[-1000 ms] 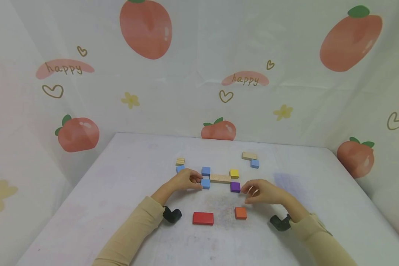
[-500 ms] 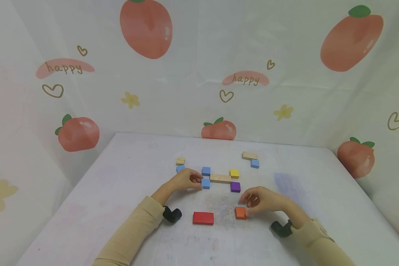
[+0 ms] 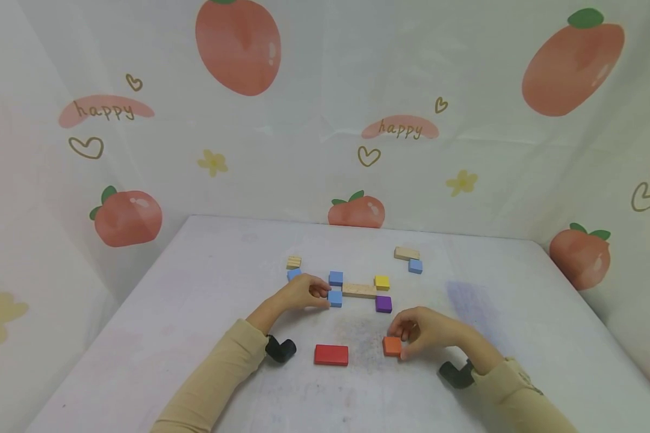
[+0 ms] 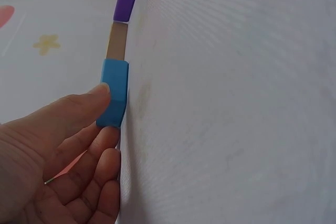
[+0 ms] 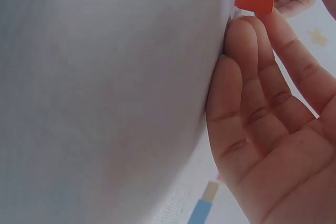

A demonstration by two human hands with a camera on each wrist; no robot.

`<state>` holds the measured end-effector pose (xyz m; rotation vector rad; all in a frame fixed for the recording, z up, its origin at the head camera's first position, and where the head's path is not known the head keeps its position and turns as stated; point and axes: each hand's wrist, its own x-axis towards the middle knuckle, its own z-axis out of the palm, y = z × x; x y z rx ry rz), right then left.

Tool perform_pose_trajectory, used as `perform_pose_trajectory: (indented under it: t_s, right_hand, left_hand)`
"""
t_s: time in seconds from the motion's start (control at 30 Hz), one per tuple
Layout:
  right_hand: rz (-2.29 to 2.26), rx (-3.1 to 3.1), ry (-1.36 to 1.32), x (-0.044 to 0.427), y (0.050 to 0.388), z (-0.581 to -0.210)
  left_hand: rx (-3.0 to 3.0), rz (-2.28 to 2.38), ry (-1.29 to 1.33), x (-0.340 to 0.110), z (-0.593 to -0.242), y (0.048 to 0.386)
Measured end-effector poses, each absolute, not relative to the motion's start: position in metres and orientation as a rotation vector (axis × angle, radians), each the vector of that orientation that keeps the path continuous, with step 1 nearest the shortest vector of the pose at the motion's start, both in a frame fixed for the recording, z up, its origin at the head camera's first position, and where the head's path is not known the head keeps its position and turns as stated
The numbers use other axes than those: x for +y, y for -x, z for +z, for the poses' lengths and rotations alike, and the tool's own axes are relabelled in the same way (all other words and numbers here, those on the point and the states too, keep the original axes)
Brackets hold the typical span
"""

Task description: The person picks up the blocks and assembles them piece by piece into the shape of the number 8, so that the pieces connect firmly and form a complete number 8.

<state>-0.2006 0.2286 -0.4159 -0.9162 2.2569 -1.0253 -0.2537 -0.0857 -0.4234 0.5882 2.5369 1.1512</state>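
Note:
My left hand (image 3: 303, 292) pinches a light blue block (image 3: 334, 299). In the left wrist view its thumb lies on the side of that blue block (image 4: 114, 90), fingers curled behind. The blue block sits at the near left end of a plain wooden strip (image 3: 359, 291), with another blue block (image 3: 336, 278) at the far left. A yellow block (image 3: 381, 282) and a purple block (image 3: 383, 304) flank the strip's right end. My right hand (image 3: 430, 329) has thumb and fingers about an orange block (image 3: 392, 346), a fingertip touching it in the right wrist view.
A red rectangular block (image 3: 331, 355) lies near the front of the white table (image 3: 238, 240). Behind my left hand are a striped wooden block (image 3: 294, 263) and a partly hidden blue block (image 3: 294, 275). A wooden block (image 3: 407, 253) and a blue block (image 3: 415, 266) lie far right.
My right hand has come away from beside the purple block, toward the near side, and closed about the orange block. My left hand stays at the light blue block.

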Motion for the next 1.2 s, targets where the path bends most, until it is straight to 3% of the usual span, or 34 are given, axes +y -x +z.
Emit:
perform_pose_trajectory:
  t_s: [0.63,0.9,1.2]
  right_hand:
    - [-0.944,2.322,0.916,0.225,0.198,-0.414]
    - [-0.976,2.345,1.049,0.226,0.201,-0.415]
    - [-0.962,2.421,0.928,0.224,0.201,-0.412]
  left_hand:
    - [2.517,1.169,-0.549,-0.086,-0.425,0.254]
    - [2.514,1.176,-0.576,-0.087,-0.423,0.253]
    - [2.518,1.17,-0.587,-0.087,-0.423,0.253]
